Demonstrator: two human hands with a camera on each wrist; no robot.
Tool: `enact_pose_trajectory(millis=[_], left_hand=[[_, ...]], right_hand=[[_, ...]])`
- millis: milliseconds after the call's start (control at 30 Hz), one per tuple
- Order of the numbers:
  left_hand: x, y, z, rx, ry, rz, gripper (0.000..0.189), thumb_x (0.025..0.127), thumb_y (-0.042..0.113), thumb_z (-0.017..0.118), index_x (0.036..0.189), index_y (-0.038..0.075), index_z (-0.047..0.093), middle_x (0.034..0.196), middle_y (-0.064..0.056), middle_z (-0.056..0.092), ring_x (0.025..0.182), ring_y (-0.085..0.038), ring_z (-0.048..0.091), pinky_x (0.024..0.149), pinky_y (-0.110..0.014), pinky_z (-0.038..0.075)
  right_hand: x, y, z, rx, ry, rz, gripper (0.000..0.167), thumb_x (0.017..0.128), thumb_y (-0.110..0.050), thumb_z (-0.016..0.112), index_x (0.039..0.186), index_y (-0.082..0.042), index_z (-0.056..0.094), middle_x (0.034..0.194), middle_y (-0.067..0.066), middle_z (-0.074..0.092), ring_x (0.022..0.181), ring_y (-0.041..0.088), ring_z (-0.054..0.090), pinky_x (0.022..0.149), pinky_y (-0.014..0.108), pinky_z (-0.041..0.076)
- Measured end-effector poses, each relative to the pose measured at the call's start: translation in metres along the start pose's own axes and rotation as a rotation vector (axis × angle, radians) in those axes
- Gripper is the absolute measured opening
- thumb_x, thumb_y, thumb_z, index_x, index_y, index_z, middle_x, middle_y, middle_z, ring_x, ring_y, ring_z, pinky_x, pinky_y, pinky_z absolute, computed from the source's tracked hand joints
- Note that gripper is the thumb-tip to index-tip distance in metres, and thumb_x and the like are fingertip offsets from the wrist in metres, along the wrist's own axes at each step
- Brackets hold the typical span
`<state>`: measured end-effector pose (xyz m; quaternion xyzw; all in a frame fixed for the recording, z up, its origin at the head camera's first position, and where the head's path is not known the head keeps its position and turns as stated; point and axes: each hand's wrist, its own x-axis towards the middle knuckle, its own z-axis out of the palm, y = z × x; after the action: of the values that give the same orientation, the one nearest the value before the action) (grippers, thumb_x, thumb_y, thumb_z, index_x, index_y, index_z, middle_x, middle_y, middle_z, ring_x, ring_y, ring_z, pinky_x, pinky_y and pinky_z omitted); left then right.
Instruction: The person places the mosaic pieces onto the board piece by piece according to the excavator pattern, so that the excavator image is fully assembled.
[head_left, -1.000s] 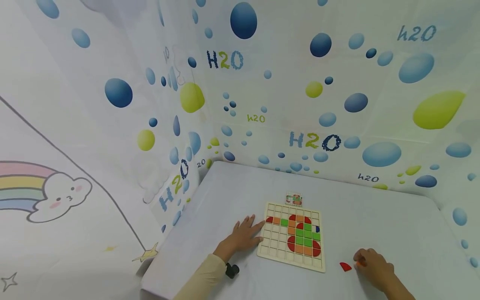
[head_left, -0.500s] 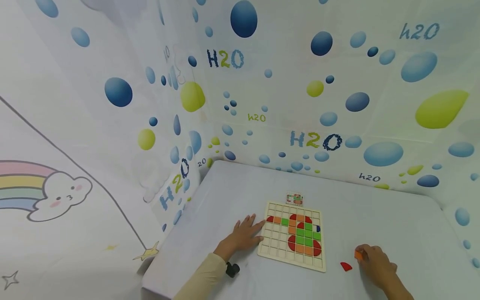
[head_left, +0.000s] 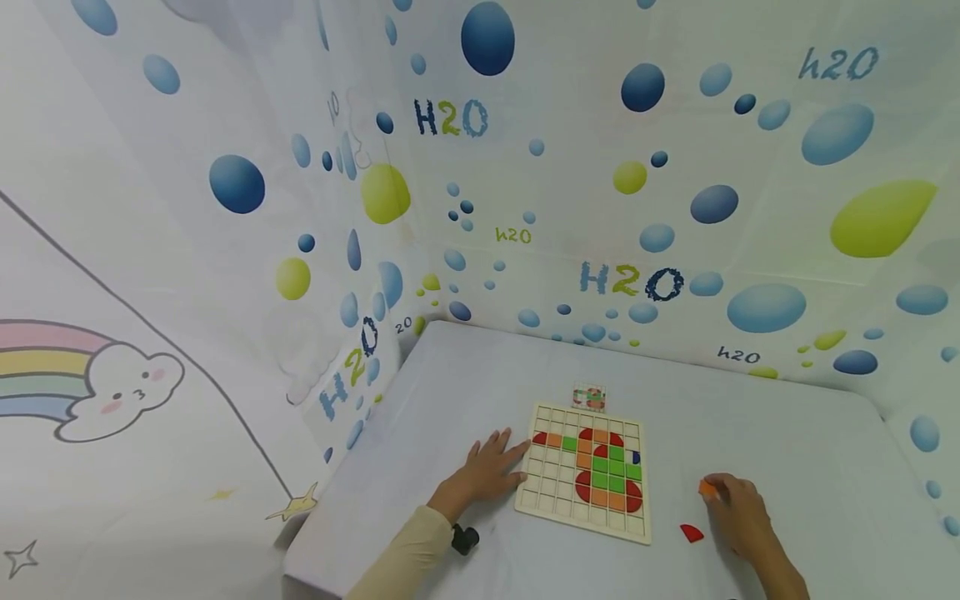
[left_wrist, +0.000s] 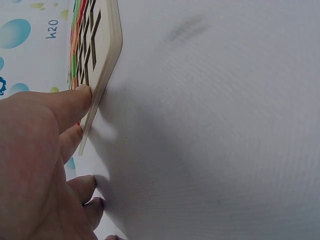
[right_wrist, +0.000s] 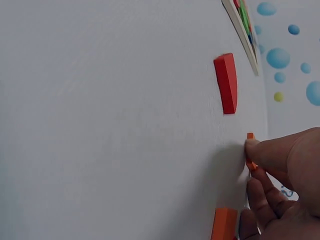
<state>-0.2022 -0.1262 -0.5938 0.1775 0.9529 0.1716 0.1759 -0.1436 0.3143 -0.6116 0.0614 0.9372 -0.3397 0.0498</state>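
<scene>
My right hand [head_left: 742, 517] pinches a small orange tile [head_left: 707, 489] between thumb and fingers, low over the white table; the tile [right_wrist: 250, 150] looks thin in the right wrist view. Near it lies a loose red quarter-round tile [head_left: 692, 533]. My left hand [head_left: 487, 471] lies with spread fingers on the table, thumb and forefinger touching the left edge of a cream wooden grid board [head_left: 547, 500]. Red, orange and green tiles fill several of its squares, and a blue-and-white one sits near the right side. In the left wrist view, my thumb [left_wrist: 75, 102] meets the board's edge.
Behind the board lies a small card [head_left: 589, 397] with a coloured grid pattern. Another orange tile [right_wrist: 223, 225] rests on the table below my right fingers. A black object [head_left: 465, 540] is beside my left wrist. Printed sheets [head_left: 555, 192] wall in the table's back and left.
My right hand has moved away from me and slightly left, carrying the orange tile, which now shows more. The left hand, the board and the red tile have stayed put.
</scene>
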Motion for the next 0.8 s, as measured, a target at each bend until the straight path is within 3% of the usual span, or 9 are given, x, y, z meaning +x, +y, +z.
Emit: enact_pose_trajectory(millis=[200,533,800], left_hand=[[0.000,0.000,0.000,0.000,0.003,-0.003,0.064,0.107,0.050,0.056,0.165,0.032,0.037,0.176,-0.013,0.022,0.163,-0.035,0.019,0.129,-0.062,0.016],[-0.001,-0.001,-0.001,-0.006,0.000,-0.001,0.064,0.107,0.050,0.057,0.165,0.032,0.037,0.176,-0.013,0.022,0.163,-0.035,0.019,0.129,-0.062,0.016],[0.000,-0.002,0.002,-0.010,0.002,0.004,0.064,0.108,0.050,0.055,0.166,0.033,0.035,0.176,-0.012,0.021,0.163,-0.035,0.018,0.129,-0.061,0.015]], right_hand=[[0.016,-0.014,0.014,0.016,0.014,0.047,0.037,0.105,-0.012,0.060,0.137,0.006,0.057,0.133,0.036,0.053,0.124,0.054,0.049,0.090,0.074,0.040],[0.041,-0.044,0.037,0.000,0.050,-0.027,0.032,0.103,-0.007,0.060,0.131,0.009,0.058,0.129,0.035,0.056,0.119,0.050,0.053,0.095,0.070,0.043],[0.052,-0.063,0.045,-0.007,0.060,-0.027,0.032,0.104,-0.007,0.059,0.130,0.012,0.057,0.127,0.037,0.053,0.118,0.051,0.051,0.095,0.068,0.042]])
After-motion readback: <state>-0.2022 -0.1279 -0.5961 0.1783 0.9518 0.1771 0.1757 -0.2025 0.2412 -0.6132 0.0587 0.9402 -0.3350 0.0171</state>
